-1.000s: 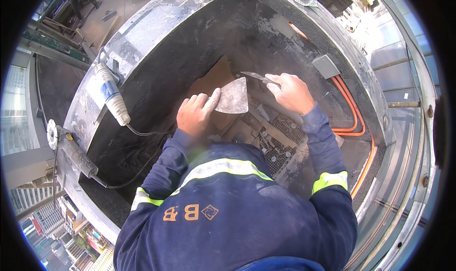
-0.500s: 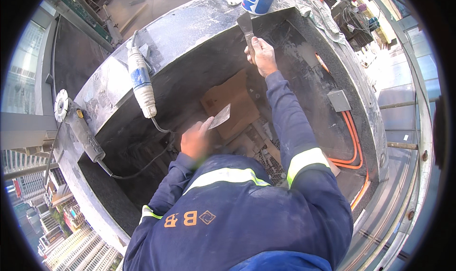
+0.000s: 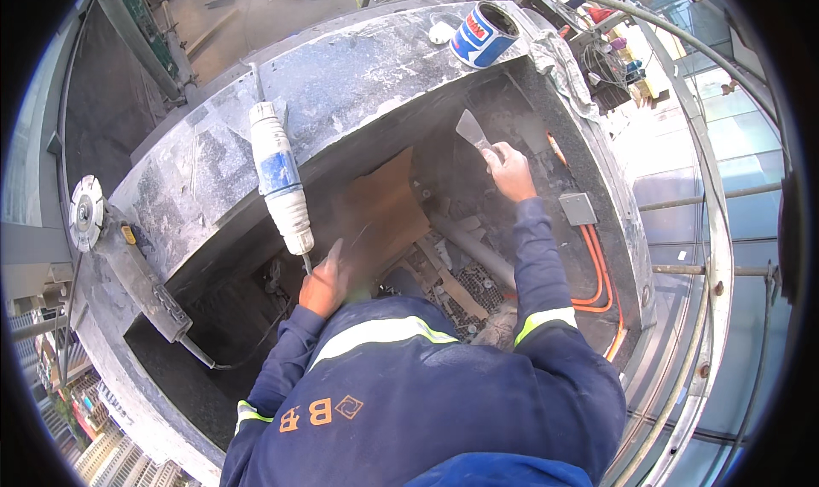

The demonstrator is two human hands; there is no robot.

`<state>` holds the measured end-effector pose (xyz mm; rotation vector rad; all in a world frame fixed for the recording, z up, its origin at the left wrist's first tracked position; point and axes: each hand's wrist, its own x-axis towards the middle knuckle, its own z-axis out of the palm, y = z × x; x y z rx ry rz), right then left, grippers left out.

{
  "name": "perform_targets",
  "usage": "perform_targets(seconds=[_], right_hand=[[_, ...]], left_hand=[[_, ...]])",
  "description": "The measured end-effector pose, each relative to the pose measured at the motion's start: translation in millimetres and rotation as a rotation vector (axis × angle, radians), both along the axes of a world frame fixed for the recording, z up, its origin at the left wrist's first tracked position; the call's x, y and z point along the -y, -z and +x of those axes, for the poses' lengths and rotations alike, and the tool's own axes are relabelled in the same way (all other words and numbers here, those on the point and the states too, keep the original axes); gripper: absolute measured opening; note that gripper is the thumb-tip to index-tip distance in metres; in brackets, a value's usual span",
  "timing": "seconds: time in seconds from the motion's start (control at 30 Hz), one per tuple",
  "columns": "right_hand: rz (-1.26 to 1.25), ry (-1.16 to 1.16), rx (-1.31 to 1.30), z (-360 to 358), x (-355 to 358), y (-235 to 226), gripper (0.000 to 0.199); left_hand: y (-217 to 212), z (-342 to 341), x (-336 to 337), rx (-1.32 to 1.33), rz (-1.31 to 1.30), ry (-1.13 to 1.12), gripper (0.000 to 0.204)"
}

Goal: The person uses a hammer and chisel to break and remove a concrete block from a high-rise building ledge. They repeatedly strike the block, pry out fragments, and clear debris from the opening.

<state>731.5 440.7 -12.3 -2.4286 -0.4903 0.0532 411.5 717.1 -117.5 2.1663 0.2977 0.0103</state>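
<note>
My right hand grips a putty knife, its pale blade pointing up and left inside the dark stone trough. My left hand is closed around a second scraper, which shows nearly edge-on as a thin blurred line; its handle is hidden in the hand. Beyond the right hand, an open blue and white tin stands on the trough's far rim. Close to the left hand, a white power tool with a blue band lies across the rim, its cord dropping into the trough.
An angle grinder with a segmented disc rests on the left rim. Brown cardboard, a pipe and rubble lie in the trough. A grey junction box with orange conduits is on the right wall. A rag lies near the tin.
My right hand has brought its putty knife down from beside the tin, deeper over the trough. The left hand's scraper has turned from showing its flat face to nearly edge-on. The view has shifted.
</note>
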Motion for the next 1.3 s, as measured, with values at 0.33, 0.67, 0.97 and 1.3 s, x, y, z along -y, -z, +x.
perform_targets(seconds=[0.33,0.67,0.97,1.3], right_hand=[[-0.504,-0.183,0.792,106,-19,-248,0.035],[-1.081,-0.475,0.651,201,-146,-239,0.042],[-0.781,-0.711,0.095,235,-147,-224,0.027],[-0.498,-0.465,0.025,257,-74,-282,0.030]], left_hand=[[28,37,17,-0.038,-0.138,-0.184,0.036],[12,70,71,0.115,-0.017,-0.289,0.027],[26,49,80,0.080,-0.017,-0.312,0.028],[5,55,55,0.098,-0.153,-0.361,0.039]])
